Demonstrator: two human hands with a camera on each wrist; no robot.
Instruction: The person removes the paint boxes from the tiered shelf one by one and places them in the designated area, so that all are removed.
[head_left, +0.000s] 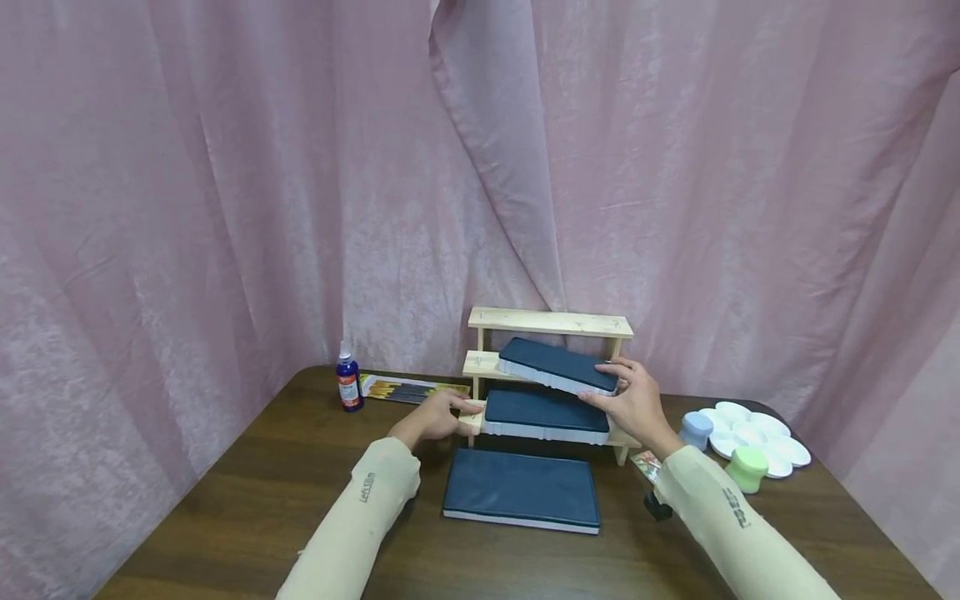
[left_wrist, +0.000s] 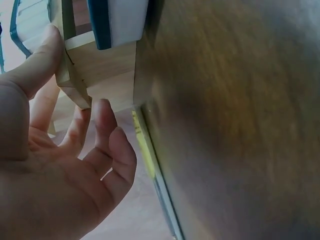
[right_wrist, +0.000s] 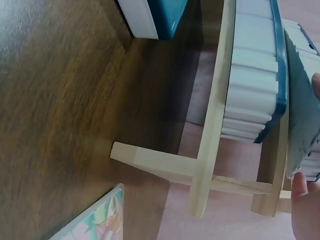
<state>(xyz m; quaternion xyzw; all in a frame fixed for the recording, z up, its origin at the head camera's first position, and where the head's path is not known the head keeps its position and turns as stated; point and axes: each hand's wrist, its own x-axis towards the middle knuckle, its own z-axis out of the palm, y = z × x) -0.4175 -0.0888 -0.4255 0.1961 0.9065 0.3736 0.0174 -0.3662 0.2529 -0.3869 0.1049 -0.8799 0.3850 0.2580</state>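
Note:
A three-tier wooden stand point(head_left: 551, 320) stands at the back of the table. My left hand point(head_left: 435, 417) grips the left end of its lowest board point(left_wrist: 70, 80), thumb on top and fingers beneath. My right hand point(head_left: 630, 402) holds a flat white box with a dark blue lid point(head_left: 558, 362) by its right end, fingers over the lid and thumb low at the side. That box is tilted, its left end over the middle board. A similar box point(head_left: 547, 410) lies on the lowest board, below the held one. Another blue-lidded box point(head_left: 521, 487) lies on the table in front.
Left of the stand are a blue bottle point(head_left: 348, 383) and a pack of brushes point(head_left: 405, 389). To the right are a white flower-shaped palette point(head_left: 757, 429), a blue jar point(head_left: 696, 429), a green jar point(head_left: 747, 469) and a colourful printed card point(right_wrist: 100, 220) partly behind my right arm.

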